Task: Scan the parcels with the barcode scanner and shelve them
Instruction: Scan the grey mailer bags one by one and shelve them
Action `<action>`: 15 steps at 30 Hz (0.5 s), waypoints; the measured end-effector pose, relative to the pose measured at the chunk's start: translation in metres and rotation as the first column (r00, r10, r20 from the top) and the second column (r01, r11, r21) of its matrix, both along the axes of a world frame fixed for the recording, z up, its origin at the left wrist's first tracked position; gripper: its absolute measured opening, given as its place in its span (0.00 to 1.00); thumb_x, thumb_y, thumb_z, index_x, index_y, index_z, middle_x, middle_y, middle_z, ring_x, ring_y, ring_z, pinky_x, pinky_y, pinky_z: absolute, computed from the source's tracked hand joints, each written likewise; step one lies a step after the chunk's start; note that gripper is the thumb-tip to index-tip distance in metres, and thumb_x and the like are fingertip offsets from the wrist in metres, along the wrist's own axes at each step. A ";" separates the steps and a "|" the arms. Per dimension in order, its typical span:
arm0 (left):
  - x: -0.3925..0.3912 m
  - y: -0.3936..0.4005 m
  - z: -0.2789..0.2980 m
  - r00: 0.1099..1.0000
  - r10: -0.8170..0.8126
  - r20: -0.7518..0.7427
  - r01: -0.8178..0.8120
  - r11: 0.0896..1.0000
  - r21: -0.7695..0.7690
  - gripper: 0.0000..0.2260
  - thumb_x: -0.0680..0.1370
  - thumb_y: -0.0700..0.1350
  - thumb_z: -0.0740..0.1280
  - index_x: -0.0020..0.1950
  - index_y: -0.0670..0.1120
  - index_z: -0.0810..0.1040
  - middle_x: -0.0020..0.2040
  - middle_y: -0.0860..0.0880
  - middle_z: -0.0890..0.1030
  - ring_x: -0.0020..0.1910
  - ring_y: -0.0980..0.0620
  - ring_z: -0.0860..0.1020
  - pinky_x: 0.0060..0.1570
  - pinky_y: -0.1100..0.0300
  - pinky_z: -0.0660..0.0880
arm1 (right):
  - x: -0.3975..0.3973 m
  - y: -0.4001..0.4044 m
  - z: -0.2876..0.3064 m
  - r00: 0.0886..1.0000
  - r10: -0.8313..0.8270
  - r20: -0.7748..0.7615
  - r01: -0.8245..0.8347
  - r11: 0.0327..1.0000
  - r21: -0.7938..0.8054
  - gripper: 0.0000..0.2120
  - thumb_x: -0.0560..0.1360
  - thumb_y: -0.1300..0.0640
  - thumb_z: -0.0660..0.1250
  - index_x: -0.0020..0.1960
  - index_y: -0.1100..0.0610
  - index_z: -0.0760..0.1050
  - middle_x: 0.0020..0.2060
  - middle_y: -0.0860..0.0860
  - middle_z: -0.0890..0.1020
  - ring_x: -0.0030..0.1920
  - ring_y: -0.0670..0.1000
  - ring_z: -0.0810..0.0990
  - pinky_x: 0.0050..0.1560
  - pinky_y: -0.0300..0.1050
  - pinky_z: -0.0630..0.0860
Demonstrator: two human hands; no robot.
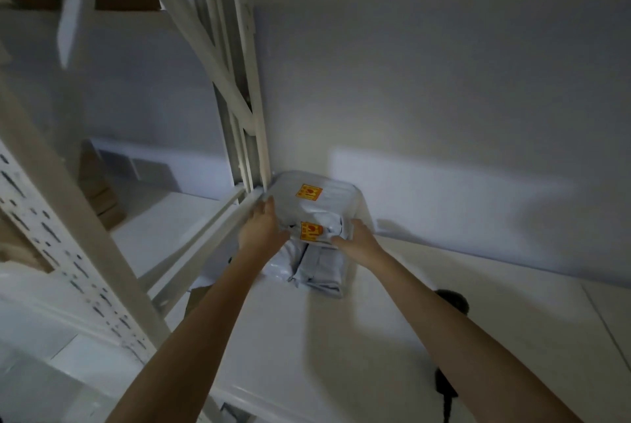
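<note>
Parcel (pixel 319 214) sits between both hands on the white shelf (pixel 444 303), grey poly mailer with an orange sticker, lying on top of another grey mailer (pixel 312 269). Behind them a third parcel (pixel 327 189) is pushed into the back-left corner against the upright post (pixel 247 115).

Left hand (pixel 261 226) on parcel's left side, fingers fairly straight and flat against it, more pressing than clamping. Right hand (pixel 356 238) on the right side, fingers curled round the edge, gripping. Hands about equally near; parcel dead ahead of both, long axis looks to run front-to-back, not certain given the crumpled wrap.

Room: post and frame rail tight on the left, wall (pixel 444 81) close behind, so little travel left inward. Open shelf only to the right and toward the front edge. Likely just a nudge to square the stack, then release.

Dark object (pixel 450 299) on shelf near right forearm, probably the scanner, too blurred to tell; watch the elbow on withdrawal.
</note>
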State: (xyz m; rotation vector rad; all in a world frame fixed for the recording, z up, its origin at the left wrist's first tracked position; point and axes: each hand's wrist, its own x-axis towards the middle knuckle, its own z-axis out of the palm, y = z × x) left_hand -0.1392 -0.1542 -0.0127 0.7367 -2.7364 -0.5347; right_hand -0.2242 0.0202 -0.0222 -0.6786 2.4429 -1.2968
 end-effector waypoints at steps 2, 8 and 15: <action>-0.009 -0.011 -0.002 1.000 0.006 -0.018 -0.005 0.998 0.065 0.36 0.74 0.46 0.68 0.76 0.43 0.53 0.72 0.38 0.63 0.70 0.39 0.64 0.67 0.46 0.64 | -0.006 -0.007 -0.007 0.997 -0.065 0.035 0.065 0.998 0.012 0.23 0.74 0.58 0.67 0.63 0.69 0.68 0.59 0.62 0.75 0.57 0.57 0.75 0.54 0.50 0.73; -0.036 -0.036 -0.001 0.999 -0.035 0.013 0.031 0.977 0.209 0.33 0.71 0.48 0.71 0.72 0.44 0.63 0.65 0.40 0.73 0.62 0.41 0.73 0.61 0.45 0.71 | -0.014 -0.023 -0.015 0.973 -0.191 0.132 0.199 0.979 -0.048 0.23 0.74 0.60 0.68 0.58 0.78 0.68 0.51 0.72 0.77 0.57 0.70 0.75 0.49 0.60 0.74; -0.053 -0.058 -0.008 0.993 -0.116 0.022 0.106 0.960 0.261 0.32 0.71 0.46 0.71 0.72 0.44 0.63 0.65 0.38 0.70 0.64 0.40 0.71 0.61 0.48 0.71 | -0.008 -0.038 -0.017 0.959 -0.080 0.271 0.126 0.980 -0.155 0.20 0.76 0.62 0.67 0.67 0.63 0.69 0.62 0.59 0.77 0.63 0.57 0.76 0.64 0.48 0.71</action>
